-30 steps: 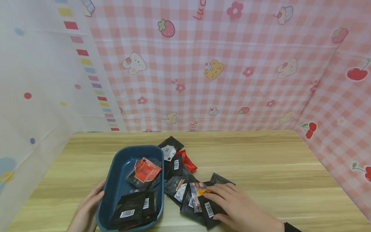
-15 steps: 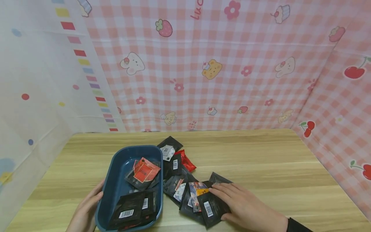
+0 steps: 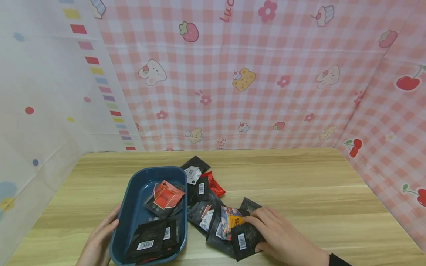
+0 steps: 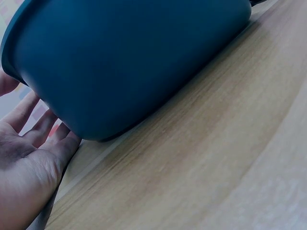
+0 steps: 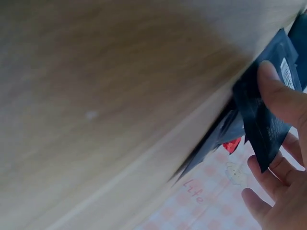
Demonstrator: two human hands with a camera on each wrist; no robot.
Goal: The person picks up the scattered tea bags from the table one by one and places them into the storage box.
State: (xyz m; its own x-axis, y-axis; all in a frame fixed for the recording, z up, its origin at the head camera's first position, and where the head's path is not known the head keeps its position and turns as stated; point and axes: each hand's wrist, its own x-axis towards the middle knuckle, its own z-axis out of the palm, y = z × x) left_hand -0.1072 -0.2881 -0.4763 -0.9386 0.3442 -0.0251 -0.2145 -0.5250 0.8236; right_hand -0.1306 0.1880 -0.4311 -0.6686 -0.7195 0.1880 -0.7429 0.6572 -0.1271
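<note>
The right hand (image 3: 281, 234) pinches a flat, square black sachet with a white barcode label (image 3: 246, 244), its thumb on one face and its fingers behind the other, as the right wrist view shows. Whether that sachet is fully clear of the heap beneath, I cannot tell. A dark sleeve (image 3: 339, 260) ends at this wrist. The left hand (image 3: 100, 242) has its fingers extended and slightly apart, resting against the outer left wall of a deep blue, rounded rectangular bin (image 3: 134, 205).

Just beside the right fingertips lies a colourful printed sachet with a yellow label (image 3: 229, 223), partly covered by the pinched one. Another plain black sachet (image 3: 249, 204) pokes out behind the hand. Between that hand and the bin, more packets overlap: a black sachet with a blue-and-white patterned patch (image 3: 205, 216), a second barcoded black sachet (image 3: 198, 190), a glossy red packet (image 3: 217, 187) and, farthest back, a black sachet with a white label (image 3: 193, 174).

Inside the bin, a coral-red sachet (image 3: 167, 195) tops the far pile, and black barcoded sachets (image 3: 146, 236) fill the near end.

Everything stands on a pale wood-grain surface (image 3: 316, 184); behind it hangs a pink-and-white checked cloth (image 3: 213, 55) printed with cartoon animals.
</note>
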